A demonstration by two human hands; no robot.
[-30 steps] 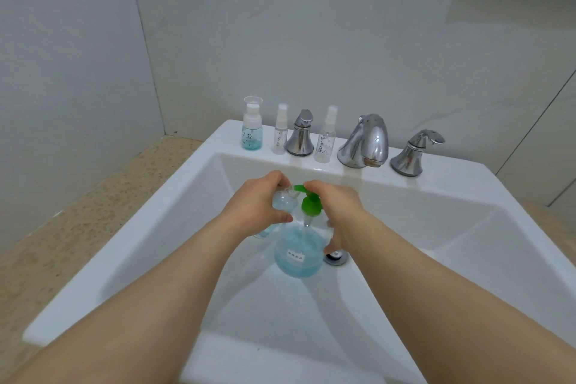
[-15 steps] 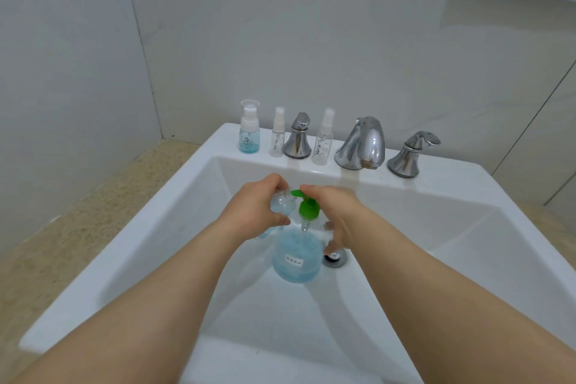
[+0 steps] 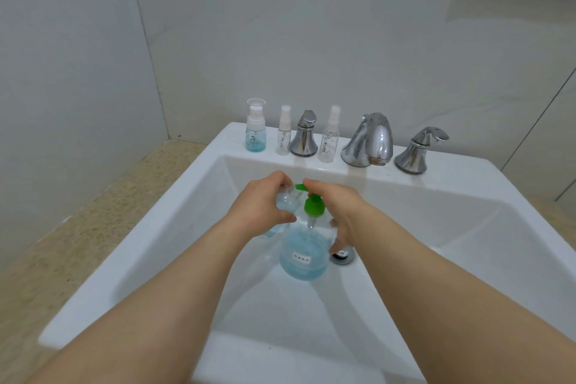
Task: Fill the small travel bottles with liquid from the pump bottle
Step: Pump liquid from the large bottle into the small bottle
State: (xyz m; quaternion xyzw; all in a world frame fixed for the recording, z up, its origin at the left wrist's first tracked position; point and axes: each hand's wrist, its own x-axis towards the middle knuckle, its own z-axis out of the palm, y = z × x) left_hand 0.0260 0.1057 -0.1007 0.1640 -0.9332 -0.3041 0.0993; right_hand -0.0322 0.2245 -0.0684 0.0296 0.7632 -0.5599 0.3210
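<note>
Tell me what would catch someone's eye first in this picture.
The pump bottle of blue liquid with its green top, in the middle of the sink. The left hand holds a small bottle at its spout and the right hand grips the pump bottle, a finger on top. Behind, three travel bottles stand by the chrome faucet.

In front of the chrome spout [image 3: 369, 140], the left hand [image 3: 265, 206] grips a small travel bottle [image 3: 286, 201] at the green nozzle of the blue-filled pump bottle [image 3: 304, 268]. The right hand [image 3: 339, 206] holds that bottle, forefinger on the pump head. Left of the spout, three small bottles [image 3: 284, 137] stand on the sink rim [image 3: 467, 167].
</note>
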